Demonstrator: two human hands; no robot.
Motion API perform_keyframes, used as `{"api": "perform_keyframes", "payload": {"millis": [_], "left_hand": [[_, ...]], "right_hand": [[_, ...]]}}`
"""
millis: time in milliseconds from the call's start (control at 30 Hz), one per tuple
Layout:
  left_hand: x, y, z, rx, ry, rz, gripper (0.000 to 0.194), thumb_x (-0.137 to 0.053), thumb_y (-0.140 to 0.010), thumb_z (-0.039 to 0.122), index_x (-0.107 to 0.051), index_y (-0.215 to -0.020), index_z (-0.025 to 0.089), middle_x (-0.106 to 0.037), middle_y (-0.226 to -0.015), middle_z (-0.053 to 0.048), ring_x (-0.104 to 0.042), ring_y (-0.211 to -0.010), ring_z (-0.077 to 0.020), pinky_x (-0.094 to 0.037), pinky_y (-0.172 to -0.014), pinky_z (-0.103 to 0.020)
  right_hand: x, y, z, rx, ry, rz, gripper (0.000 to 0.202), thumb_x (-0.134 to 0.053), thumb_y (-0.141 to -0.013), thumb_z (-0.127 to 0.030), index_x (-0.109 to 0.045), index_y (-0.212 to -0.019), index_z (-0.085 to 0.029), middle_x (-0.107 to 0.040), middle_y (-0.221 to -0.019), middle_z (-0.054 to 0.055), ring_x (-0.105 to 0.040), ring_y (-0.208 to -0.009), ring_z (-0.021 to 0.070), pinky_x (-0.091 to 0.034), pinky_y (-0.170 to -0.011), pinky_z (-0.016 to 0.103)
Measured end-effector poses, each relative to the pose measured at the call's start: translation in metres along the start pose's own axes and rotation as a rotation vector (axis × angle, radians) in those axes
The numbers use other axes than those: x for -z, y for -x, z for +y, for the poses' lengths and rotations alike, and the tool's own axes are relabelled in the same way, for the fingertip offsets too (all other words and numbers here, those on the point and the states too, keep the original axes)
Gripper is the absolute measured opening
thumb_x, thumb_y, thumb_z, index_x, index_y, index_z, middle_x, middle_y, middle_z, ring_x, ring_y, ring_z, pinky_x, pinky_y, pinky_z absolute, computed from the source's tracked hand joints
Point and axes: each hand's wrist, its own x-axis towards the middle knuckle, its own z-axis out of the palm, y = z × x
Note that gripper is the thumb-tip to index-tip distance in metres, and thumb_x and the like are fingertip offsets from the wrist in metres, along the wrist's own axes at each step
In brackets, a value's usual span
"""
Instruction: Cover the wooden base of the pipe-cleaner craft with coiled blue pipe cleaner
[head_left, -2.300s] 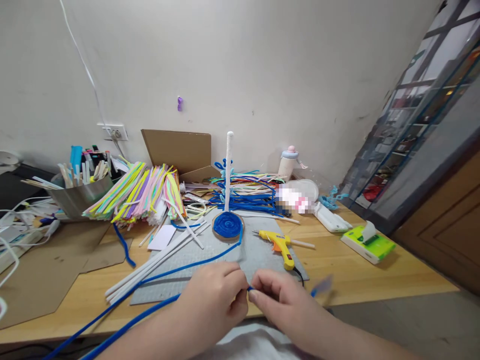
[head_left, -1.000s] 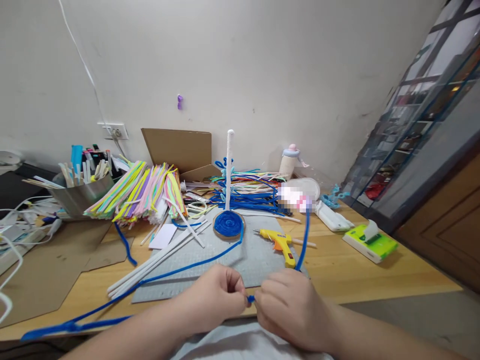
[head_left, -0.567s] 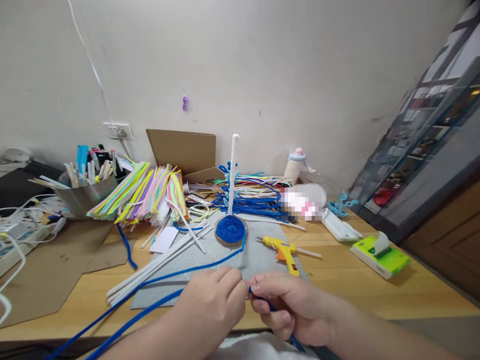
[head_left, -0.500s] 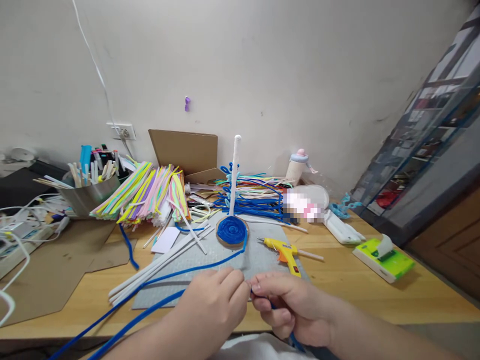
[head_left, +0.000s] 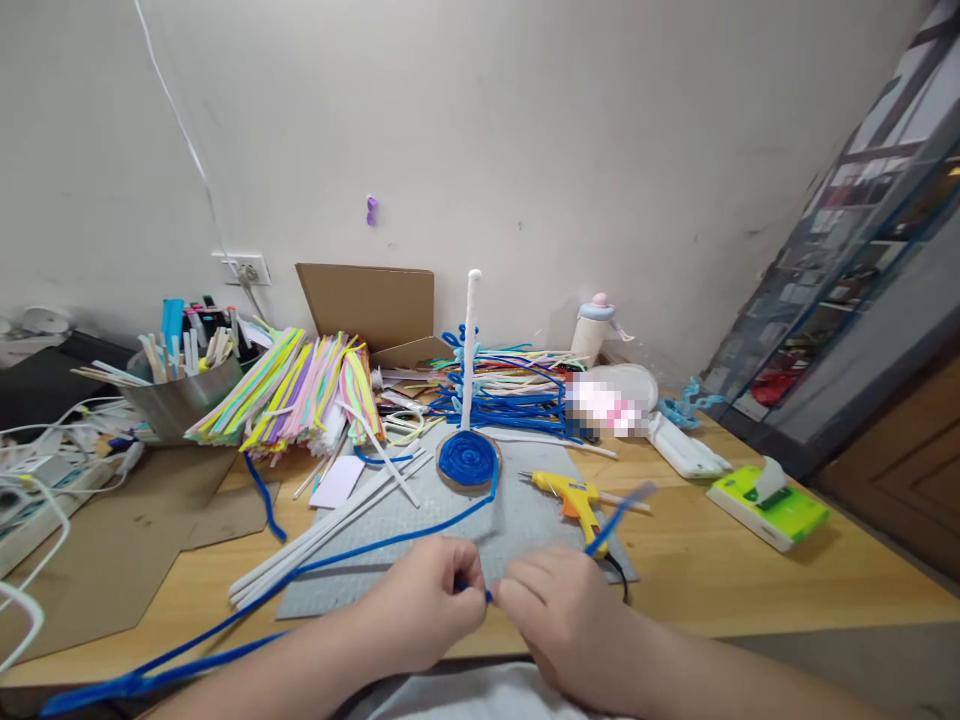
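My left hand is closed on a blue pipe cleaner near the desk's front edge. Close beside it, my right hand pinches the same strand, with a short blue piece between the two. A blurred blue end sticks up beyond my right hand. Behind them, a round disc covered in a blue coil lies at the foot of an upright white stick. From the disc's right edge a long blue strand runs down to the left. The yellow glue gun rests right of the disc.
A grey mat lies under the disc. Bundles of pastel pipe cleaners and a metal holder stand at the left. White sticks cross the mat. A green tissue pack sits at the right.
My right hand has turned over, from palm side showing to its back showing. The blue end beside it has swung upward. My left hand has shifted slightly, and the view has moved a little.
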Motion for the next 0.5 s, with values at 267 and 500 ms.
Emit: {"api": "perform_keyframes", "payload": {"millis": [267, 500], "left_hand": [[-0.005, 0.004, -0.007, 0.097, 0.292, -0.123, 0.007, -0.050, -0.068, 0.022, -0.053, -0.066, 0.016, -0.040, -0.054, 0.007, -0.032, -0.052, -0.0083, -0.024, -0.048, -0.020], [0.031, 0.027, -0.012, -0.292, -0.473, 0.319, 0.021, -0.042, -0.082, 0.011, -0.060, -0.076, 0.020, -0.059, -0.076, -0.002, -0.053, -0.072, -0.0150, -0.037, -0.064, -0.024]], "right_hand": [[0.006, 0.003, -0.001, 0.146, 0.156, -0.004, 0.025, -0.034, -0.088, -0.012, -0.054, -0.073, -0.018, -0.056, -0.062, 0.003, -0.044, -0.055, 0.0153, -0.020, -0.051, 0.031], [0.016, 0.004, 0.016, -0.211, -0.157, -0.075, 0.022, -0.039, -0.094, -0.021, -0.058, -0.105, -0.020, -0.068, -0.086, 0.006, -0.061, -0.076, 0.0166, -0.038, -0.064, 0.027]]}}
